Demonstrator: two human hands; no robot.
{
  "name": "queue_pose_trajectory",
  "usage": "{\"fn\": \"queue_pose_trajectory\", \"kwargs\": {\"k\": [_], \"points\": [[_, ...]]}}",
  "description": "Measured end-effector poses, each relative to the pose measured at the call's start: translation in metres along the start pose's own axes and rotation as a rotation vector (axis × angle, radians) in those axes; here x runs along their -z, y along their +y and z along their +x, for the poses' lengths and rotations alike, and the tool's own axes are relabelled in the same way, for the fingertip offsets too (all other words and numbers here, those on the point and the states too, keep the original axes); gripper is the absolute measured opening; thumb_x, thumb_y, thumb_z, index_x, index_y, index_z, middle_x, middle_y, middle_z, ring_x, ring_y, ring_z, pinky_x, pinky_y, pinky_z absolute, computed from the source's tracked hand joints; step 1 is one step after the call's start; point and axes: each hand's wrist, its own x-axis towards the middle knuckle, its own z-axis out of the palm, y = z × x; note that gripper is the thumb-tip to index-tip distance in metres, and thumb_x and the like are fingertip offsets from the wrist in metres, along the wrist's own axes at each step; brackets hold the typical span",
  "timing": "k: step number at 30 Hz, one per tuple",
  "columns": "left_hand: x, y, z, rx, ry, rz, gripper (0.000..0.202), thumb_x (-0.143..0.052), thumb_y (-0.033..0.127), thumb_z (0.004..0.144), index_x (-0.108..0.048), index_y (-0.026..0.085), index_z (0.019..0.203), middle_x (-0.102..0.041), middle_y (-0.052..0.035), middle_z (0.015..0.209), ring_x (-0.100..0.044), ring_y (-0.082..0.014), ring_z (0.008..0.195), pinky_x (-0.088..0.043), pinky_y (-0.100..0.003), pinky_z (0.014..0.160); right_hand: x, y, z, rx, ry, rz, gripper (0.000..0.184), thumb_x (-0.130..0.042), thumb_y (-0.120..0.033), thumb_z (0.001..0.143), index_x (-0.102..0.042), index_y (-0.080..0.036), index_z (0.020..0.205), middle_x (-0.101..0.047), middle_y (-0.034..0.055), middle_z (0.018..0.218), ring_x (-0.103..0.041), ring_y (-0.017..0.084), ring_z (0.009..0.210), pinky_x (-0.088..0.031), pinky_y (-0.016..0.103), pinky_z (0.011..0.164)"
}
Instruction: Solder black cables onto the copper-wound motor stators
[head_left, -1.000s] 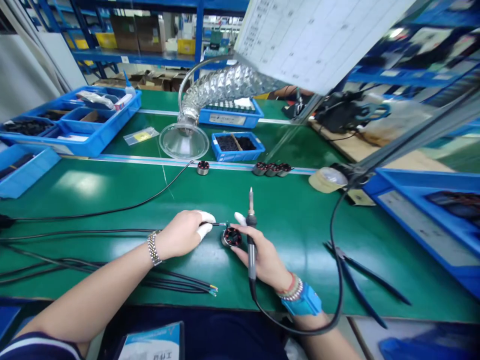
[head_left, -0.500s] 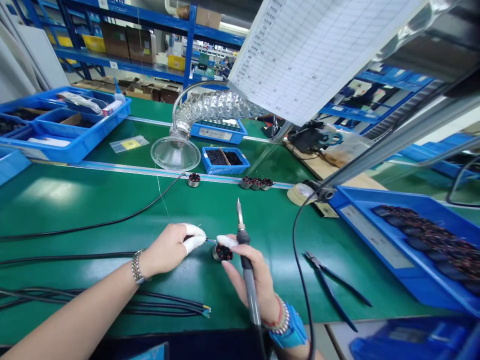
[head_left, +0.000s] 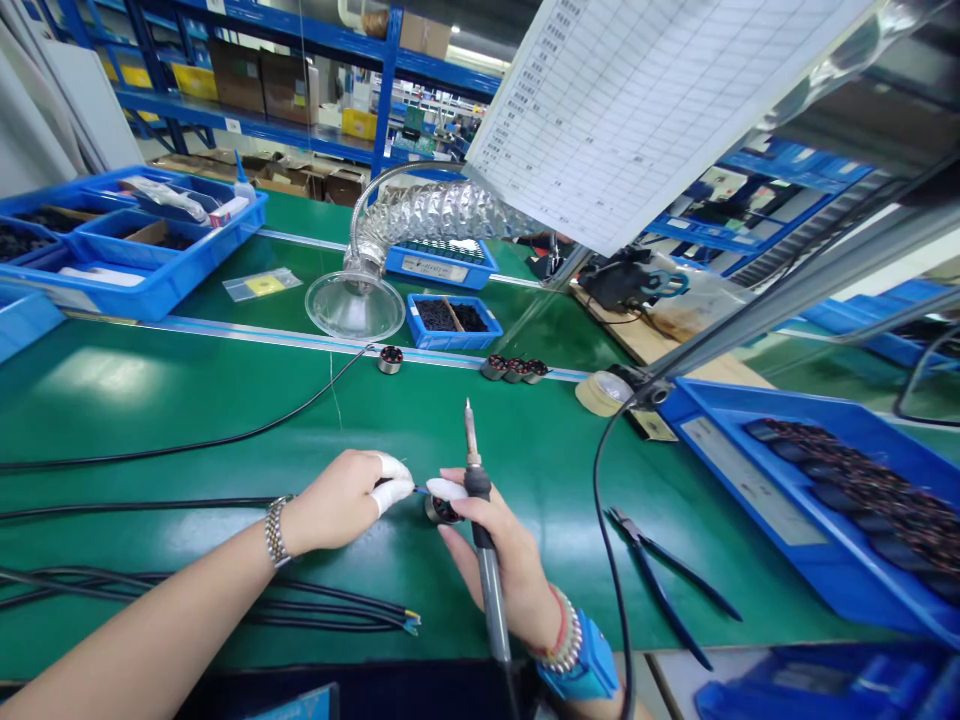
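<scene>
The left hand pinched a thin wire just beside a small motor. The right hand gripped a soldering iron, its fingers touching the motor.

One left hand, one right hand, one soldering iron, five small motors, one tape roll, one pair of side cutters, one fume hood.

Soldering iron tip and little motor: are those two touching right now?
Apart. The head view shows the soldering iron's tip pointing upward, clear of the motor beside the right hand.
</scene>
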Motion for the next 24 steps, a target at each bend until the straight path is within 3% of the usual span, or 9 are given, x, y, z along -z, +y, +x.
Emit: {"fn": "queue_pose_trajectory", "kwargs": {"k": [5, 11, 24], "points": [[0.002, -0.001, -0.001, -0.023, -0.009, 0.006, 0.023, -0.043, 0.023, 0.085, -0.064, 0.015, 0.082, -0.066, -0.003, 0.085, -0.057, -0.0135, 0.075, -0.04, -0.023, 0.068, 0.003, 0.001, 0.0, -0.075, -0.031, 0.035, 0.036, -0.049, -0.007, 0.081, -0.041, -0.024, 0.112, -0.055, 0.0101, 0.114, -0.054, 0.02, 0.105, -0.051, 0.036, 0.084], [0.007, 0.005, -0.003, -0.043, -0.039, -0.004, 0.023, -0.043, 0.022, 0.084, -0.061, 0.014, 0.071, -0.062, -0.0003, 0.072, -0.052, -0.0114, 0.066, -0.037, -0.021, 0.06, 0.003, 0.005, 0.003, -0.143, 0.142, 0.048, 0.036, -0.055, -0.007, 0.078, -0.045, -0.025, 0.108, -0.061, 0.0054, 0.097, -0.059, 0.017, 0.094, -0.052, 0.03, 0.079], [0.007, 0.003, -0.005, -0.128, -0.069, -0.002, 0.026, -0.042, 0.023, 0.085, -0.058, 0.015, 0.067, -0.055, 0.002, 0.065, -0.046, -0.0088, 0.06, -0.035, -0.019, 0.058, -0.001, -0.001, 0.014, -0.07, 0.083, 0.053, 0.034, -0.055, -0.005, 0.077, -0.046, -0.025, 0.104, -0.06, 0.0028, 0.086, -0.06, 0.014, 0.079, -0.052, 0.026, 0.07]]}}
